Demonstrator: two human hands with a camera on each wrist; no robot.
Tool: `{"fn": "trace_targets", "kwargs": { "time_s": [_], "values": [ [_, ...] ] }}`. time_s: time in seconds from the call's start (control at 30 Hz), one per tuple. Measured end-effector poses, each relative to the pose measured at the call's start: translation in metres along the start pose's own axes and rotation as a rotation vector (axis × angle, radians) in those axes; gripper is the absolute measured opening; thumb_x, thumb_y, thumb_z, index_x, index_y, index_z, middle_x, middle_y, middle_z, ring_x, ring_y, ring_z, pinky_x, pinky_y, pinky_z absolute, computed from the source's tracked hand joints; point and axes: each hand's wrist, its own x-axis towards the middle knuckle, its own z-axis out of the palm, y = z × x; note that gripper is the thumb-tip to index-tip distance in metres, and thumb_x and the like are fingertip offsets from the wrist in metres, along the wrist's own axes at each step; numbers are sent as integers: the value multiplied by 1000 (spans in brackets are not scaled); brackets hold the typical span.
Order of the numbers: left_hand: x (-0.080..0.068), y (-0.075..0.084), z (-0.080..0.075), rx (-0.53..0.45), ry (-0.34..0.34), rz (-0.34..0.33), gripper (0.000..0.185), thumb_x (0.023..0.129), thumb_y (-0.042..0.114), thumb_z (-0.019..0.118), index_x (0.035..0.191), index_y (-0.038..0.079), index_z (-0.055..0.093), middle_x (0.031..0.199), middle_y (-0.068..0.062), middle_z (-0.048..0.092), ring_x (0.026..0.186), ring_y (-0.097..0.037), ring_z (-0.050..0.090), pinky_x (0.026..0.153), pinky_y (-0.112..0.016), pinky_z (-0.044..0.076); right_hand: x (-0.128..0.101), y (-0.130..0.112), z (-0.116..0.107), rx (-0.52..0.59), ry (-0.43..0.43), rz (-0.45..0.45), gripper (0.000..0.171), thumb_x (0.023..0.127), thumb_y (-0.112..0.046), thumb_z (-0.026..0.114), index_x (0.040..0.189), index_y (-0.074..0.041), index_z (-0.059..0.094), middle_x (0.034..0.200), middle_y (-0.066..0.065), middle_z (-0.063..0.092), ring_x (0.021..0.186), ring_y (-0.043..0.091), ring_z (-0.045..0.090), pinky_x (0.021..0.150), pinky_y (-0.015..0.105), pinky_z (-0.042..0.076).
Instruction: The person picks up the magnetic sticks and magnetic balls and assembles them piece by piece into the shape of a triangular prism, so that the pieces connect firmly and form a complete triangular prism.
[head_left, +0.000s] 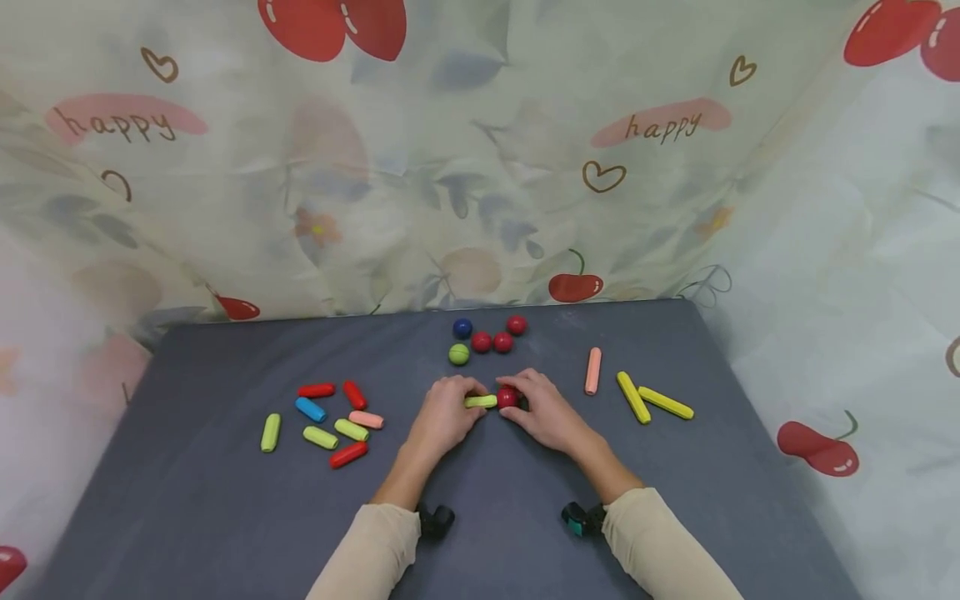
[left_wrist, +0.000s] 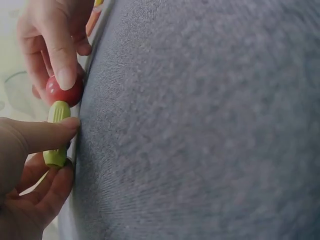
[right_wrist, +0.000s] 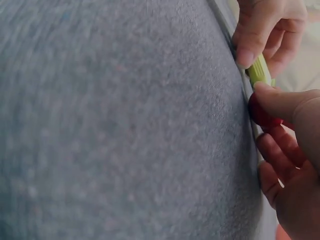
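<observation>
Mid-table on the dark grey felt mat (head_left: 225,517), the left hand (head_left: 442,417) pinches a short lime-green rounded stick (head_left: 481,402) between thumb and fingers, holding it level so its end butts against a glossy red ball (head_left: 507,397). The right hand (head_left: 547,412) curls around that ball, steadying it, it seems, so stick and ball meet end-on. Just behind sit spare balls: a blue ball (head_left: 462,328), a green ball (head_left: 459,354) and three red ones. Short coloured sticks (head_left: 330,417) lie scattered left; two long yellow sticks (head_left: 648,400) lie right.
</observation>
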Motion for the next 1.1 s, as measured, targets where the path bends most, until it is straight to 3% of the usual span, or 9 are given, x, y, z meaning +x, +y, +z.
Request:
{"fn": "trace_targets", "kwargs": {
  "time_s": [0.1, 0.2, 0.4, 0.53, 0.67, 0.83, 1.1],
  "values": [
    [-1, -1, -1, -22, -9, 11, 21, 86, 19, 83, 107, 17, 79, 104, -2, 74, 95, -23, 64, 92, -43, 51, 0, 2, 1, 22, 19, 25, 43, 93, -27, 76, 133, -15, 66, 116, 3, 64, 102, 17, 54, 92, 39, 48],
    [2, -5, -10, -78, -8, -12, 25, 87, 26, 83, 110, 18, 78, 104, -1, 73, 92, -19, 63, 87, -40, 52, 1, 4, 1, 9, 34, 22, 40, 92, -29, 76, 129, -16, 69, 113, 2, 64, 98, 17, 52, 88, 37, 43],
    [25, -20, -34, -134, 194, -154, 33, 88, 30, 82, 117, 16, 74, 108, -4, 69, 94, -21, 63, 84, -41, 54, 3, 5, 2, -29, 45, -1, 42, 93, -33, 75, 132, -18, 68, 113, 1, 64, 100, 18, 52, 80, 33, 29],
    [42, -27, -28, -97, 208, -182, 40, 88, 34, 81, 121, 13, 71, 112, -7, 66, 97, -24, 64, 88, -43, 54, 2, 6, 3, -17, 46, 17, 42, 92, -33, 76, 131, -18, 69, 113, 1, 64, 97, 17, 52, 80, 33, 28],
    [49, -30, -20, -60, 221, -187, 37, 86, 36, 83, 112, 12, 71, 103, -8, 66, 92, -25, 63, 86, -42, 53, 2, 8, 5, 4, 52, 14, 41, 92, -31, 76, 130, -17, 69, 112, 1, 65, 94, 15, 51, 80, 33, 28],
    [41, -30, -24, -35, 235, -180, 27, 86, 27, 83, 107, 12, 74, 102, -7, 68, 93, -25, 63, 86, -41, 53, 2, 9, 7, 23, 42, 21, 41, 93, -32, 75, 131, -18, 68, 113, 0, 65, 92, 13, 50, 81, 33, 29],
    [-3, -14, -48, -110, 171, -107, 29, 87, 15, 80, 115, 16, 76, 111, -4, 72, 93, -18, 69, 82, -37, 59, -1, 10, 5, 48, 51, 43, 40, 93, -32, 76, 131, -20, 69, 114, -2, 65, 93, 13, 49, 80, 34, 27]
  ]
}}
